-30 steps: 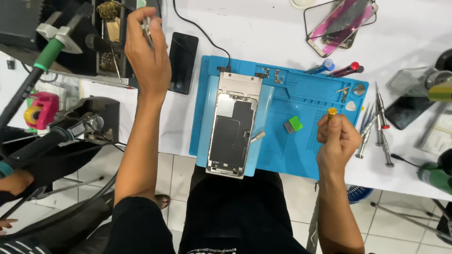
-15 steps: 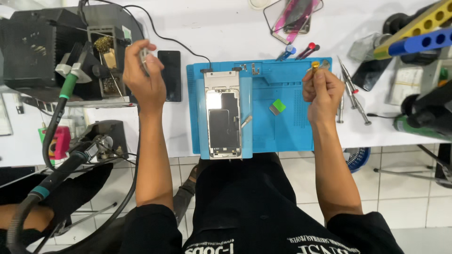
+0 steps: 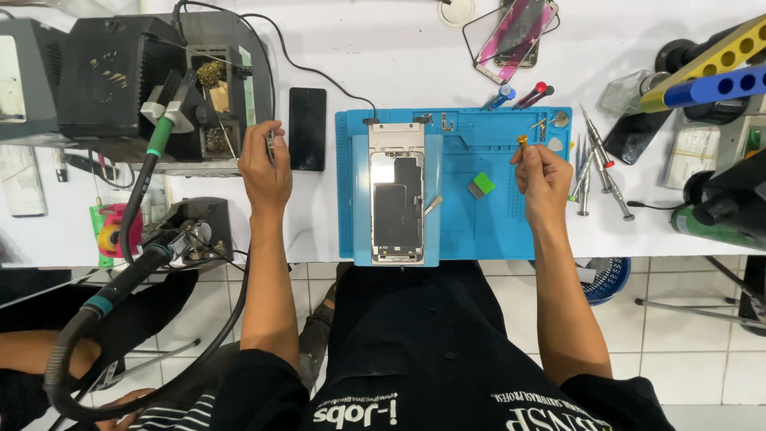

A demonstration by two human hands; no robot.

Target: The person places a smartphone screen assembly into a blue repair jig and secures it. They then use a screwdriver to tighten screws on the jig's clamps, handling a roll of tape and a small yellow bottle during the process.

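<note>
Our right hand [image 3: 544, 177] is closed around a small tool with a yellow tip [image 3: 523, 141] over the right part of the flat blue rubber work mat [image 3: 487, 231], and our left hand [image 3: 266, 166] pinches thin metal tweezers [image 3: 271, 144] left of the mat, near the black flat phone [image 3: 307, 128]. The opened silver phone frame [image 3: 396, 193] lies on the mat's left part, hanging a little over the near table edge, so we think a bump from our arm could tip it off. We have open room in the middle of the mat, but pointy screwdrivers [image 3: 594, 164] crowd its right side.
</note>
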